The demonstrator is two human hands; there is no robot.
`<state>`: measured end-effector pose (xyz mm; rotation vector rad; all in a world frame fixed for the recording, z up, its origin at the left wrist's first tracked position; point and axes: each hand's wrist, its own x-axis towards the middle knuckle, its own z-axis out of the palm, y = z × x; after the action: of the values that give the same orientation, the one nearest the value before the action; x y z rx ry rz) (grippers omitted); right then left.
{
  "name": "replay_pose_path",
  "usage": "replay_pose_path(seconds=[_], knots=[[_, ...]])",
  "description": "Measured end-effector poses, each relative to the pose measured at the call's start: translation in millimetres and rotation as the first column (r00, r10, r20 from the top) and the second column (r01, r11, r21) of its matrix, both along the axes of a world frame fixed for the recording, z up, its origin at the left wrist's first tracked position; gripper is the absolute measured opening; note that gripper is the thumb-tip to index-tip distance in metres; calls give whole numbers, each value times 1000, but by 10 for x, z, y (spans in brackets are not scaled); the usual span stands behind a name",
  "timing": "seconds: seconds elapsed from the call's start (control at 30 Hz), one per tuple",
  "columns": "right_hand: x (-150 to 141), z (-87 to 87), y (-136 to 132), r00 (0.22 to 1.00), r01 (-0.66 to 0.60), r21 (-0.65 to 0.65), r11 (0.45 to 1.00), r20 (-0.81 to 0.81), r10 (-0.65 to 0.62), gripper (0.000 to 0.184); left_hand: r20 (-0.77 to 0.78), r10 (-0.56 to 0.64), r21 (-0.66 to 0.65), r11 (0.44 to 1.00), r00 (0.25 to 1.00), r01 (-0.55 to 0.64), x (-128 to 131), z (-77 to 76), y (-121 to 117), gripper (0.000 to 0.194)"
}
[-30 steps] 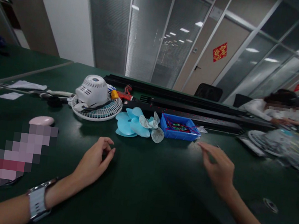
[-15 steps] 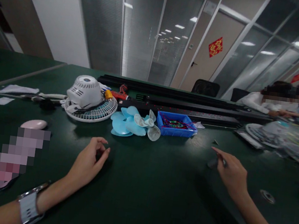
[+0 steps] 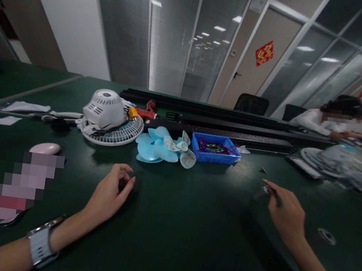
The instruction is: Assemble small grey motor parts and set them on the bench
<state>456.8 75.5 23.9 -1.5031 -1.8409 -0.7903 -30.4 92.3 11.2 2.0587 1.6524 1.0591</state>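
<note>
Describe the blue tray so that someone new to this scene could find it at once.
On the dark green table, look along the far side, just in front of the long black rails. The blue tray sits there, right of the pale blue fan blades. It is the only box-shaped blue thing, shallow, with red wires and small green parts inside.

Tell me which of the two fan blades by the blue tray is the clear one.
The clear fan blade is the smaller one on the right, lying partly over the light blue fan blade and closest to the blue tray.
</note>
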Motion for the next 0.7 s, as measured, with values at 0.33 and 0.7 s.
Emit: replay_pose_path(seconds=[0.33, 0.7], knots=[[9, -27, -1, 993, 57, 0, 998, -100, -57, 28, 4, -5, -14, 1000, 1000, 5, 0, -16, 6, 27], [-13, -29, -35, 979, 111, 1, 994, -174, -109, 27, 17, -19, -24, 1000, 1000, 19, -4, -20, -3, 27]])
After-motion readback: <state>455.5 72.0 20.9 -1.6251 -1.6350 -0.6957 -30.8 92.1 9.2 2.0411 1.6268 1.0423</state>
